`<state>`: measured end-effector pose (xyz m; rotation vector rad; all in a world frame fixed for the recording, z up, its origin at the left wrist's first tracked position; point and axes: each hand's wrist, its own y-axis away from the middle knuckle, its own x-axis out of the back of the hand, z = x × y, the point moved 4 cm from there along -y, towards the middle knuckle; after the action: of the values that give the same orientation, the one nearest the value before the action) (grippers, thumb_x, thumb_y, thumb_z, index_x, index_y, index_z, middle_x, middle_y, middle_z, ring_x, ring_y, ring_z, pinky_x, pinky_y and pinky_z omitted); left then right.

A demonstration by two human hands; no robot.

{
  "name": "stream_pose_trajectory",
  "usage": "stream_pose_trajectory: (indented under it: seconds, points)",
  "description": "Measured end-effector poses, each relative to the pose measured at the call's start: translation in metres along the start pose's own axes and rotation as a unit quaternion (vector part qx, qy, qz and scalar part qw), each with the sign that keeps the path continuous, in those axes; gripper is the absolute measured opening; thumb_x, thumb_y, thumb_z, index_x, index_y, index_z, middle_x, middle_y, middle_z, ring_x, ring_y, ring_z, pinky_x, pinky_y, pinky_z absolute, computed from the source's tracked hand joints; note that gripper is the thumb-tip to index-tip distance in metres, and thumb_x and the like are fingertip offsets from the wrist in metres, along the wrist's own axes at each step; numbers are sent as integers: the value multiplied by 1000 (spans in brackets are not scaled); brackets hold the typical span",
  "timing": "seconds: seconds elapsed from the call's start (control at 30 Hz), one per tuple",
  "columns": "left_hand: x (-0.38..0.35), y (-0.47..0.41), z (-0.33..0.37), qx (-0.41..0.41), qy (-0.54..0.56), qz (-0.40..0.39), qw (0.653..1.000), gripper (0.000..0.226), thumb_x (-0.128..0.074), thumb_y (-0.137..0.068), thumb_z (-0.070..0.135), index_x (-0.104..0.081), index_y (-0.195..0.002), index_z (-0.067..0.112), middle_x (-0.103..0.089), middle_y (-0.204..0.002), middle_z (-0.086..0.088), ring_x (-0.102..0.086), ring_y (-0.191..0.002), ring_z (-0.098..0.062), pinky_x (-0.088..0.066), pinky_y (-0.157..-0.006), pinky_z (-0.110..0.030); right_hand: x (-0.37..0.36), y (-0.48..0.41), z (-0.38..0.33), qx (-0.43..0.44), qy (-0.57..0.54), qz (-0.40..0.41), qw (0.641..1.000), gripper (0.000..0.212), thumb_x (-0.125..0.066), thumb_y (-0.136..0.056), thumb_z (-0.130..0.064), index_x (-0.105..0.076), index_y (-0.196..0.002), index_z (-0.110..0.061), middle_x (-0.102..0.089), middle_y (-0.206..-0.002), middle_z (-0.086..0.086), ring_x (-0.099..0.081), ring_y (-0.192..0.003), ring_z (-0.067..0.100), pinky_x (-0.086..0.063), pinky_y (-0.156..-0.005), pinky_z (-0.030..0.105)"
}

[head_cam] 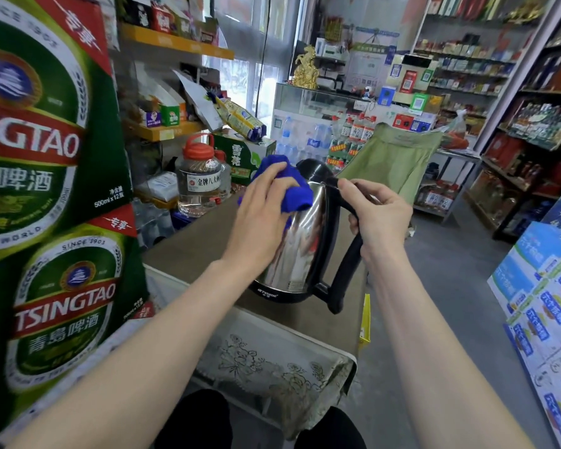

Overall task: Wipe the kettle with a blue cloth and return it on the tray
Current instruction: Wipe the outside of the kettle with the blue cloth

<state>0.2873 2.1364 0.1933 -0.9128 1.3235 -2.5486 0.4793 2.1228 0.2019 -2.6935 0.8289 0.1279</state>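
Note:
A shiny steel kettle (300, 251) with a black lid, base and handle is held up, tilted, above a brown table (188, 254). My right hand (374, 215) grips the top of its black handle. My left hand (264, 205) presses a bunched blue cloth (297, 196) against the kettle's upper left side, near the lid. No tray can be told apart in view.
Stacked green beer cartons (52, 189) stand close on the left. A clear jug with a red cap (201, 176) sits at the table's far left. A patterned cloth (272, 367) covers the near end. Blue boxes (544, 306) line the right; shelves behind.

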Motion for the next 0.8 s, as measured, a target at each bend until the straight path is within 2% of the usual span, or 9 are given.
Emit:
stream_pose_trajectory:
  seconds: [0.07,0.17,0.23,0.33,0.4,0.5,0.63,0.7,0.8]
  points:
    - [2,-4,-9,60,57,5,997,32,-55,-94,14,-48,-125,19,-48,-143,-1,-49,-128,-23,-37,-105,-39,0,5,-1,7,5,-10,1000,26,-91,-75,-25,-79,-95,-12,-70,-75,2,-43,-45,16,-36,-45,25]
    - [6,-10,-28,208,180,34,961,15,-42,-101,30,-40,-116,29,-60,-116,2,-60,-102,-18,-47,-89,-40,-4,12,-6,45,35,-35,998,24,-92,-72,-28,-80,-90,-19,-68,-71,-5,-50,-49,8,-42,-54,22]
    - [6,-4,-26,210,175,55,960,16,-43,-101,28,-41,-117,27,-60,-115,2,-59,-101,-18,-46,-86,-37,-4,14,-7,60,44,-27,997,28,-92,-66,-37,-82,-88,-23,-70,-72,-6,-54,-55,8,-45,-63,27]
    - [-4,16,-7,131,103,63,984,31,-55,-93,11,-48,-122,18,-51,-137,0,-50,-121,-18,-36,-98,-30,-2,11,-4,57,35,21,998,35,-90,-61,-47,-82,-88,-27,-74,-76,-6,-58,-63,14,-50,-68,35]
    - [-16,31,-2,80,32,33,996,40,-60,-83,-3,-52,-118,14,-43,-145,-2,-44,-127,-20,-31,-101,-28,-2,10,2,52,46,51,996,30,-89,-63,-49,-80,-84,-31,-77,-79,-10,-66,-69,14,-59,-74,40]
    - [-29,50,-15,77,21,-52,995,44,-60,-79,-8,-55,-115,16,-44,-143,1,-48,-123,-21,-37,-98,-30,-4,19,15,65,86,85,991,21,-87,-71,-42,-78,-87,-33,-77,-85,-14,-72,-83,5,-61,-88,36]
    - [-36,70,-36,164,95,-126,974,24,-57,-91,5,-54,-111,18,-56,-122,3,-56,-107,-20,-39,-83,-26,0,30,34,79,134,107,982,26,-85,-77,-36,-78,-100,-25,-78,-94,-10,-72,-91,5,-56,-91,30]
    - [-36,72,-41,209,128,-110,963,17,-58,-93,9,-54,-108,17,-60,-112,1,-57,-100,-18,-38,-75,-21,2,35,38,80,120,105,984,27,-84,-79,-35,-77,-104,-27,-77,-98,-11,-71,-96,5,-55,-91,24]
    - [-30,69,-39,257,174,-68,948,18,-61,-93,16,-53,-109,18,-64,-103,1,-60,-94,-16,-43,-75,-26,5,34,41,86,173,73,978,30,-79,-84,-43,-72,-111,-31,-75,-107,-14,-68,-103,6,-49,-89,18]
